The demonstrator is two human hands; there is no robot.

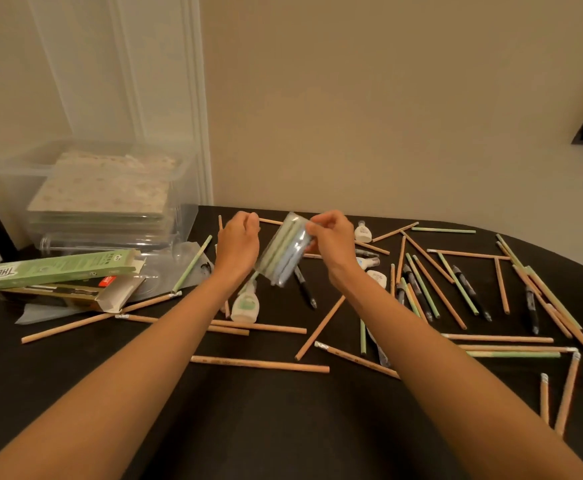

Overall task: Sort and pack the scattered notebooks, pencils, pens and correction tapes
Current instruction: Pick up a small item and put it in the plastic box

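Centrally: right grip (328,233) pinches the top of a clear packet (284,252) of green and blue pieces, held above the desk (265,417). Left grip (238,244) is curled beside it; contact unclear. Rear left, a clear bin (183,188) holds stacked notebooks (103,188). Pencils (258,363) lie scattered.

Both bare forearms reach forward, the left hand (238,242) curled, the right hand (331,239) with fingers (312,228) pinching a clear pack (283,254).
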